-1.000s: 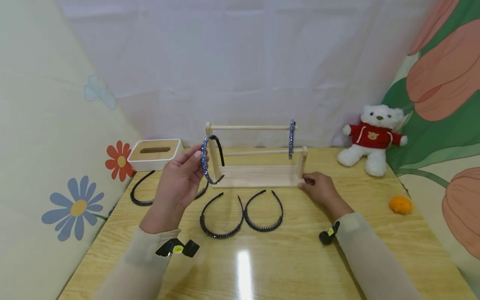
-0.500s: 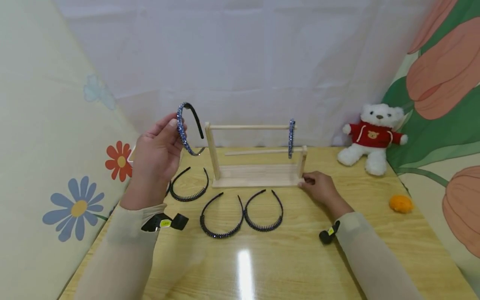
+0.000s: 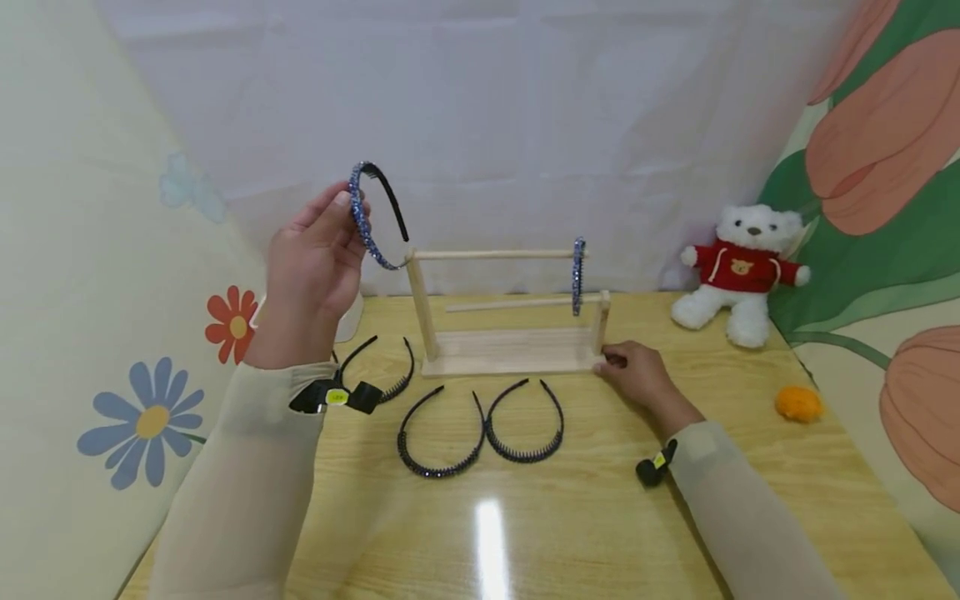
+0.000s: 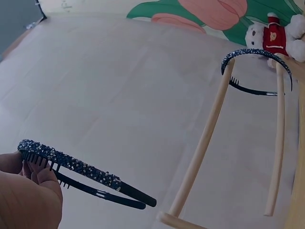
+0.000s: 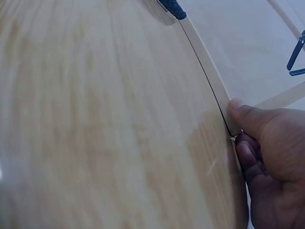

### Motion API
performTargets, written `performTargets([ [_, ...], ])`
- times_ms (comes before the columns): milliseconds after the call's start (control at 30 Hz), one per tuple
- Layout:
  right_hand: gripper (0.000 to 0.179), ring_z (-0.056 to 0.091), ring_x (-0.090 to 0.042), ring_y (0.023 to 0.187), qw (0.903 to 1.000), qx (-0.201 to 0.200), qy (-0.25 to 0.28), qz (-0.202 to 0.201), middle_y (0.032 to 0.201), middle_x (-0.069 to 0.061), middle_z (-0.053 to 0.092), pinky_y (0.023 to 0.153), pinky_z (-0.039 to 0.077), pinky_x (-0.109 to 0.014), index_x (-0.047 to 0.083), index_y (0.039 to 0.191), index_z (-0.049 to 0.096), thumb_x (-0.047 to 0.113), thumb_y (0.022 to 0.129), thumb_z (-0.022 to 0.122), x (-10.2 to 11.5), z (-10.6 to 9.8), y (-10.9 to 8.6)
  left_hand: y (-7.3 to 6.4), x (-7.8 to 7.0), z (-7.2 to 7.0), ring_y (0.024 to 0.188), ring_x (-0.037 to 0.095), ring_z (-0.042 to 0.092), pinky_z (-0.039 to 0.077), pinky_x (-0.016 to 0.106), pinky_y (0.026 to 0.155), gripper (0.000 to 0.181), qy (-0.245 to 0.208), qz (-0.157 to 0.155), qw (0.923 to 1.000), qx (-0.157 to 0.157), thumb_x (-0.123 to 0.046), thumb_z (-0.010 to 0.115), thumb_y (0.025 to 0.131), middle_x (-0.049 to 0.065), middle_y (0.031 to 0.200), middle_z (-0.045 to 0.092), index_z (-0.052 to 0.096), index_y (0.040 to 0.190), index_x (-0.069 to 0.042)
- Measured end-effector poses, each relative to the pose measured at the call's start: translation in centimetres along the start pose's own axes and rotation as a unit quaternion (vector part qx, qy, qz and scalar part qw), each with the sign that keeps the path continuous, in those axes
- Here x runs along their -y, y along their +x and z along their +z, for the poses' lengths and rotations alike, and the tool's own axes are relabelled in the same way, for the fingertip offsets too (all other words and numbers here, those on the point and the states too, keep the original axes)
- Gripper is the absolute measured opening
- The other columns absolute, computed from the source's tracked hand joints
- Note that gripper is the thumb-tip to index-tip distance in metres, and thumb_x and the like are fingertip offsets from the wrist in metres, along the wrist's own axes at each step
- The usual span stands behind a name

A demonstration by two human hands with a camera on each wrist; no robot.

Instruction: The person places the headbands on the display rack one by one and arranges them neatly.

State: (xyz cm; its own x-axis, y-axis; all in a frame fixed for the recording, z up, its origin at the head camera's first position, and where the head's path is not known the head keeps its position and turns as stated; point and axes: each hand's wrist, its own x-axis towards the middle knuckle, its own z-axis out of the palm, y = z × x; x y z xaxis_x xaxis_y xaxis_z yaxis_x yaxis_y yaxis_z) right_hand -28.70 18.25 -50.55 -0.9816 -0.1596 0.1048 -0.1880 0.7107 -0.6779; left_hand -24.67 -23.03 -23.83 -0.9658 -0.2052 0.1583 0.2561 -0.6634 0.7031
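Observation:
My left hand [image 3: 311, 258] pinches a glittery blue headband [image 3: 360, 217] between thumb and fingers, raised at the rack's upper left. In the left wrist view, the held headband [image 4: 81, 164] shows comb teeth inside, its tips pointing toward the rack's upper rod [image 4: 202, 138]. The wooden rack [image 3: 517, 354] has a higher rod fixed at the left post and a lower one fixed at the right. Another blue headband [image 3: 577, 279] hangs around both rods near their right end. At the base's front right corner, my right hand [image 3: 641, 375] grips the wood, thumb along its edge [image 5: 226, 105].
Dark toothed headbands lie on the table: one at front left [image 3: 441, 472], one beside it [image 3: 525, 456], and others partly behind my left arm, including this headband [image 3: 397, 389]. A white teddy bear [image 3: 742, 271] and an orange object [image 3: 798, 404] sit right. A tissue box [image 3: 351, 321] is mostly hidden.
My left hand has moved left and up with the headband, from in front of the rack's left post to above its top. The right hand has stayed at the base corner.

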Motion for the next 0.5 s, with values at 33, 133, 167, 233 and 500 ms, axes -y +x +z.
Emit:
performTargets([
  [33,0.045,0.071,-0.039,0.114,1.0,0.001,0.001,0.001,0.127,-0.025,0.073,0.101,0.06,-0.055,-0.003,0.139,0.071,0.024,0.104,0.078,0.0,0.0,0.0,0.2,0.1,0.2,0.094,0.021,0.071,0.063,0.026,0.083,0.014,0.002,-0.002,1.0,0.0,0.002,0.07,0.103,0.012,0.109,0.075,0.077,0.115,0.002],
  [133,0.045,0.071,-0.039,0.114,1.0,0.0,0.001,0.004,0.127,-0.024,0.073,0.101,0.06,-0.055,-0.002,0.14,0.071,0.025,0.104,0.078,0.1,0.1,0.1,0.6,0.8,0.8,0.091,0.021,0.072,0.063,0.026,0.081,0.012,0.007,-0.009,0.9999,0.01,0.002,0.07,0.104,0.011,0.106,0.075,0.078,0.113,0.002],
  [167,0.045,0.071,-0.039,0.114,1.0,-0.001,0.002,0.004,0.127,-0.024,0.073,0.101,0.06,-0.055,-0.002,0.139,0.071,0.024,0.104,0.078,0.1,0.2,0.1,0.7,1.0,0.9,0.09,0.021,0.072,0.063,0.026,0.081,0.012,0.01,-0.012,0.9998,0.014,0.002,0.07,0.104,0.011,0.105,0.076,0.078,0.112,0.002],
  [233,0.045,0.072,-0.039,0.114,1.0,-0.002,0.004,0.005,0.127,-0.024,0.073,0.101,0.06,-0.055,-0.002,0.139,0.071,0.024,0.103,0.078,0.2,0.3,0.2,1.0,1.6,1.0,0.089,0.02,0.073,0.064,0.025,0.08,0.01,0.015,-0.018,0.9995,0.019,0.001,0.071,0.103,0.011,0.105,0.077,0.078,0.11,0.002],
  [500,0.045,0.073,-0.038,0.114,1.0,0.003,0.006,0.002,0.127,-0.024,0.074,0.1,0.061,-0.053,-0.002,0.14,0.071,0.024,0.104,0.078,0.4,0.7,0.4,1.2,3.7,0.0,0.091,0.017,0.073,0.063,0.023,0.08,0.01,0.065,-0.035,0.9972,0.011,-0.001,0.07,0.104,0.008,0.105,0.076,0.079,0.107,-0.002],
])
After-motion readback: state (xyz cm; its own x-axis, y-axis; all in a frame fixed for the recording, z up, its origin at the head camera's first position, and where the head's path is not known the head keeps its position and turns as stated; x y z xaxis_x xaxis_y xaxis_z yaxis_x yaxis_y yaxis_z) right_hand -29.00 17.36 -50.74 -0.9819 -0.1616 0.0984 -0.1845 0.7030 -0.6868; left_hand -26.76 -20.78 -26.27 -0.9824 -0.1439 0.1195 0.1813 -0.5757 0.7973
